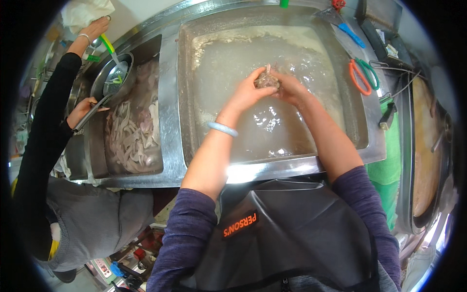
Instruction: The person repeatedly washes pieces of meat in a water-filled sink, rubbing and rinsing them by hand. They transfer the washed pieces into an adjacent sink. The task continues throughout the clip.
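Observation:
Both my hands meet above the cloudy water (251, 127) of a wide stainless-steel sink (270, 169). A small brownish, lumpy clump of wet food (267, 81), perhaps meat or offal, is held between them. My left hand (253, 87) grips its left side, thumb across the near face. On the other side my right hand (290, 87) presses against the clump, its fingers partly hidden. A pale bangle (222, 129) circles my left forearm. Pale foam and scum (251, 33) gather along the sink's far edge.
Pale strips of offal (133, 138) fill the left basin. There, a co-worker's hand (83, 111) holds a metal pan (94, 82); the other hand (95, 28) is near a plastic bag (85, 12). At right lie scissors (359, 77), a blue-handled scraper (351, 35) and a green cloth (385, 160).

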The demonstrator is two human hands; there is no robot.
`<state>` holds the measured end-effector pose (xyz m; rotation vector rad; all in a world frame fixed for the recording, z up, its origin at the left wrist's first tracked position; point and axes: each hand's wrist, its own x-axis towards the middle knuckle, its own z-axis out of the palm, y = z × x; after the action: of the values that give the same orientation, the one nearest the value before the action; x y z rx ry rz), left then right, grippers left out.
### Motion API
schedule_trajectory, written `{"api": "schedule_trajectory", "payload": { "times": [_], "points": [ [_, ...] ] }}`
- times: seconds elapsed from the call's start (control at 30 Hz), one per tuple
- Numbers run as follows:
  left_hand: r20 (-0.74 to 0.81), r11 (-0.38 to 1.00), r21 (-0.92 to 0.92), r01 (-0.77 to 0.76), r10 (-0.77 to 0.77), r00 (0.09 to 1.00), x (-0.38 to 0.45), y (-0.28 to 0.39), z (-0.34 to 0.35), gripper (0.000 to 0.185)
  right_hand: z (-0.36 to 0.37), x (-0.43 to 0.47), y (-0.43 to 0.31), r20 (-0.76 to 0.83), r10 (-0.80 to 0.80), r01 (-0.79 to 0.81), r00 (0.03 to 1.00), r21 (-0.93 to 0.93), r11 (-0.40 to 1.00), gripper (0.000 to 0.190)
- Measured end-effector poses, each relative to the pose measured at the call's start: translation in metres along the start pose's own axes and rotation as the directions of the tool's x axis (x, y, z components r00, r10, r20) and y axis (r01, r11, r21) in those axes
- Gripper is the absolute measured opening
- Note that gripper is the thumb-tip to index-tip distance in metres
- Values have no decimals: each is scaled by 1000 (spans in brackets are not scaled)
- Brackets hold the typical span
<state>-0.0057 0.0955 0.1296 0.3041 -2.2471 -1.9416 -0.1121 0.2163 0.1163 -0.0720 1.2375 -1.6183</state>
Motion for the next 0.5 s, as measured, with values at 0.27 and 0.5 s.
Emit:
{"api": "schedule_trajectory", "payload": {
  "times": [0.27,0.5],
  "points": [
    [-140,992,-85,88,-99,985,7,-10,-7,36,-6,5,-9,-257,-69,-71,964,-496,865,32],
    [-23,718,-653,241,-337,941,7,-13,-21,37,0,-5,-7,120,-275,300,954,-384,873,38]
  ]
}}
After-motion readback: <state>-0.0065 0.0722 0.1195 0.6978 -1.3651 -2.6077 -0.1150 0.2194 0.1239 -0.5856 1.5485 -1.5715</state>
